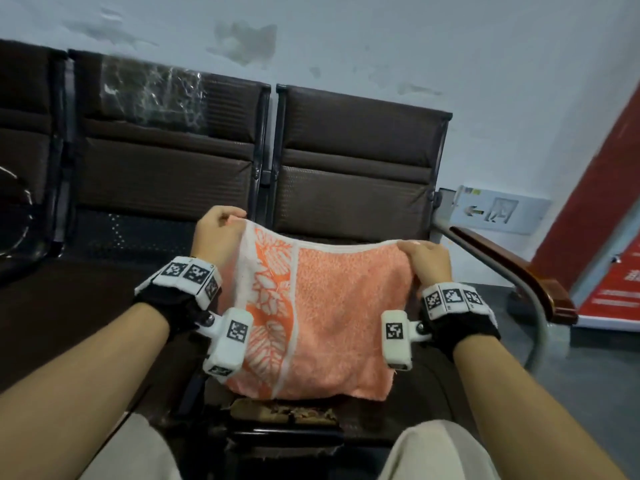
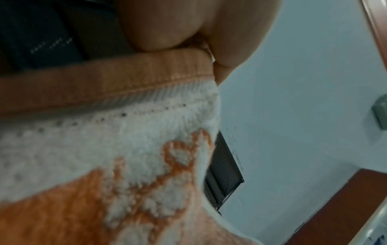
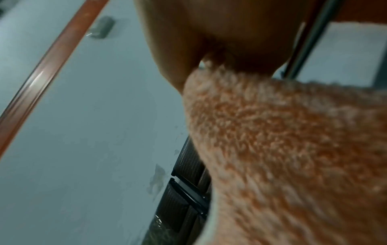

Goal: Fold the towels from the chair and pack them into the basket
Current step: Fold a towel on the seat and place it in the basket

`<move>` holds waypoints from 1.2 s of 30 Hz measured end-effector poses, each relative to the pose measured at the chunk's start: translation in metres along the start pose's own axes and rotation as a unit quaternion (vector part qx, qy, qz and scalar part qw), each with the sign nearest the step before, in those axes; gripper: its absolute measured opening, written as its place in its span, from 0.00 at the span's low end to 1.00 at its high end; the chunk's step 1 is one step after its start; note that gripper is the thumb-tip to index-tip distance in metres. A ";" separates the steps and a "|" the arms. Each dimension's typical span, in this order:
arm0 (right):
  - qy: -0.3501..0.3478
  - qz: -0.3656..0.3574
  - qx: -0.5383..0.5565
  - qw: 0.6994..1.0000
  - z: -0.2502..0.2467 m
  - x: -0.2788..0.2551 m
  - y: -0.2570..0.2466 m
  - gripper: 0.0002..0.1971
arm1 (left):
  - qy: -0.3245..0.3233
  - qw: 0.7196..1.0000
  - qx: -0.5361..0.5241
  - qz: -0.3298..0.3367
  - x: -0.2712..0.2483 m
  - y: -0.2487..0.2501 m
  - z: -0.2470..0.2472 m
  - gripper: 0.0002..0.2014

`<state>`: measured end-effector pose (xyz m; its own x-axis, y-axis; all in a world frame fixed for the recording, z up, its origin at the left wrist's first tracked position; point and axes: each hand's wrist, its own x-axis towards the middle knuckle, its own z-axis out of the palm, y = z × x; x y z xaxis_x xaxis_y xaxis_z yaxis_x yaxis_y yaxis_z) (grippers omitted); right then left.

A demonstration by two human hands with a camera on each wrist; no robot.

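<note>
Close at the wrists, the left hand (image 2: pixel 188 29) and the right hand (image 3: pixel 220 33) each pinch an upper corner of the orange towel (image 1: pixel 332 306). Only the head view shows it hanging over the brown chair (image 1: pixel 356 161); behind is the wall (image 1: pixel 381 39).

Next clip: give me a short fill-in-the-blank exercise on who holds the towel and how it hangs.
1. The towel is held up by ____ hands.
2. The left hand pinches a top corner near the band patterned with ____.
3. The right hand grips the towel's other top ____.

Missing words: two; leaves; corner
</note>
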<state>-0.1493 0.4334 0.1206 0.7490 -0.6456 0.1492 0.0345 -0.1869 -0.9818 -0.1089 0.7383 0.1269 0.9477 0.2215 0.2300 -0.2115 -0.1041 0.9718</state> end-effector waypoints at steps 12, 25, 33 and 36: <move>-0.368 0.101 0.090 0.920 0.051 -0.025 0.059 0.11 | -0.156 0.985 -0.002 -0.073 -0.016 -0.078 0.067 0.07; -0.339 -0.173 -0.112 0.918 0.076 -0.026 0.071 0.05 | -0.282 0.954 0.030 -0.094 -0.013 -0.089 0.079 0.10; -0.326 -0.182 -0.173 0.911 0.088 -0.027 0.084 0.07 | -0.309 0.944 -0.003 -0.112 -0.020 -0.082 0.074 0.07; -0.302 -0.191 -0.169 0.918 0.087 -0.027 0.085 0.10 | -0.329 0.938 -0.007 -0.107 -0.023 -0.082 0.071 0.09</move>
<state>-0.1088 0.4994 0.0231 0.9592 0.0248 0.2817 0.2398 -0.5995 -0.7636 -0.0963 0.6730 0.0384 0.9107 -0.4102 -0.0483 0.0023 -0.1118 0.9937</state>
